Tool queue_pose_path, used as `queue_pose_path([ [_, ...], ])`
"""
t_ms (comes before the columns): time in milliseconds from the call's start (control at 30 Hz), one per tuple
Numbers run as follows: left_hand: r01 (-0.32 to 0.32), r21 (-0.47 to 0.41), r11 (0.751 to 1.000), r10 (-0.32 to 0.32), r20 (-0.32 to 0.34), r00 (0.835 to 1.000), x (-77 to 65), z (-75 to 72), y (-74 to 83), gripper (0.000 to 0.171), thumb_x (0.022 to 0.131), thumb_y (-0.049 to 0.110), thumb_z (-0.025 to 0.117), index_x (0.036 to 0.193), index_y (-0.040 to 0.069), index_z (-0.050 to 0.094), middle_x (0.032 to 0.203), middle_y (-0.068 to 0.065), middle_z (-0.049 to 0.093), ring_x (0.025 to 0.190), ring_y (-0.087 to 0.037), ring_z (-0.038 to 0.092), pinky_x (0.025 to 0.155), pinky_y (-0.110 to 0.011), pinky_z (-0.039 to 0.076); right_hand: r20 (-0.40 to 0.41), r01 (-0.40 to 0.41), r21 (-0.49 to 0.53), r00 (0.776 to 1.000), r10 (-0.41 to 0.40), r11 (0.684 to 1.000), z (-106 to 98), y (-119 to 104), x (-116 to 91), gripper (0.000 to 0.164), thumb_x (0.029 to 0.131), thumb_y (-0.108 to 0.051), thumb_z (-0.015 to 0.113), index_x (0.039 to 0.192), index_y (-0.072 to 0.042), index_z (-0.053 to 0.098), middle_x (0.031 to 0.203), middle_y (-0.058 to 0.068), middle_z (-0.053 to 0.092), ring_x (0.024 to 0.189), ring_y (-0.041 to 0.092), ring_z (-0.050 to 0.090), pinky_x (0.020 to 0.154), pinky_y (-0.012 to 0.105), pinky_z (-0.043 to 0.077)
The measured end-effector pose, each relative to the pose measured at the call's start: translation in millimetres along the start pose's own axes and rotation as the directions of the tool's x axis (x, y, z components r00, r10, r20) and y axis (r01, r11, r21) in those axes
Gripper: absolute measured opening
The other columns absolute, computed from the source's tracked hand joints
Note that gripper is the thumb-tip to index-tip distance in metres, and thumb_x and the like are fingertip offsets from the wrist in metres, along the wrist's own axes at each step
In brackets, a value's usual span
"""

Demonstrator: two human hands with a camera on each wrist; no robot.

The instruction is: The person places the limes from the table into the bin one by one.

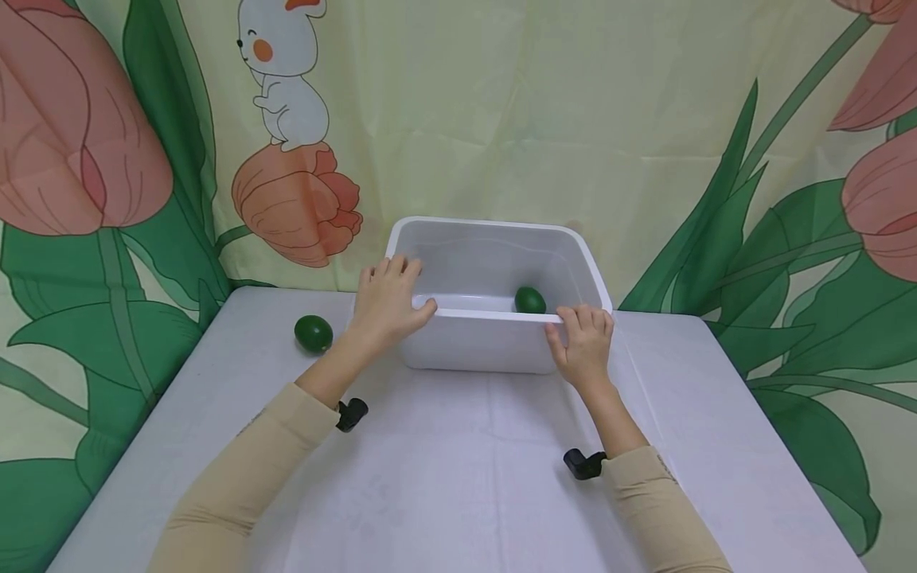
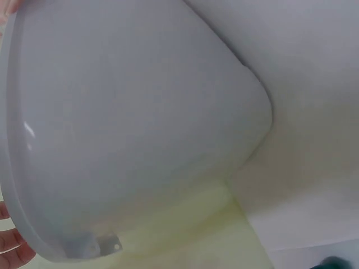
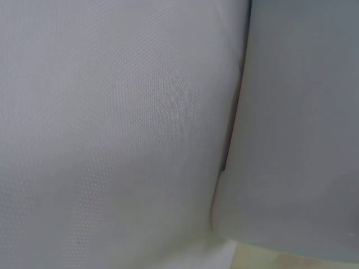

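A white plastic tub point(image 1: 476, 350) stands at the back of the table, open side up. My left hand point(image 1: 387, 306) is at its front left corner, fingers spread over the rim and thumb stretched out to the right. Its fingertips point(image 2: 15, 249) show beside the rim in the left wrist view. At the front right corner my right hand point(image 1: 586, 344) grips the rim, fingers hooked over the edge and thumb on the near side. One dark green avocado point(image 1: 530, 300) lies inside the tub, partly hidden by the front wall. Another green avocado point(image 1: 314, 334) lies outside, left of the left hand.
A white cloth point(image 1: 458, 477) covers the table. Behind it hangs a backdrop point(image 1: 501, 119) printed with tulips and a rabbit, close to the tub's far side. Small black cameras point(image 1: 353, 415) sit at both wrists. In the right wrist view only cloth and the tub's wall point(image 3: 291, 140) show clearly.
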State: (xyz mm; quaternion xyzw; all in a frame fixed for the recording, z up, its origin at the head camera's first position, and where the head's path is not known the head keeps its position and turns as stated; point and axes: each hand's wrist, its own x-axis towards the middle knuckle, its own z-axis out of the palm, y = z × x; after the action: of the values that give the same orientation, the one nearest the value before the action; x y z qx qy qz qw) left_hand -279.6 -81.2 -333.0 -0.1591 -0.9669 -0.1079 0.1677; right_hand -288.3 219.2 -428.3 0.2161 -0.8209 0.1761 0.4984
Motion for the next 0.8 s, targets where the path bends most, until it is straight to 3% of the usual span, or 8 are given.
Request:
queue_pose_path([
  [800, 0.124, -0.007, 0.992, -0.125, -0.032, 0.992, -11.2, -10.2, -39.2, 0.057, 0.079, 0.041, 0.053, 0.123, 0.005, 0.047, 0.117, -0.015, 0.045, 0.112, -0.034, 0.037, 0.094, -0.052, 0.023, 0.003, -0.004, 0.009, 1.000, 0.004, 1.000, 1.2, 2.4, -1.2, 0.047, 0.094, -0.046, 0.035, 0.091, -0.003, 0.054, 0.084, 0.014, 0.047, 0.080, 0.033, 0.038, 0.079, 0.051, 0.026],
])
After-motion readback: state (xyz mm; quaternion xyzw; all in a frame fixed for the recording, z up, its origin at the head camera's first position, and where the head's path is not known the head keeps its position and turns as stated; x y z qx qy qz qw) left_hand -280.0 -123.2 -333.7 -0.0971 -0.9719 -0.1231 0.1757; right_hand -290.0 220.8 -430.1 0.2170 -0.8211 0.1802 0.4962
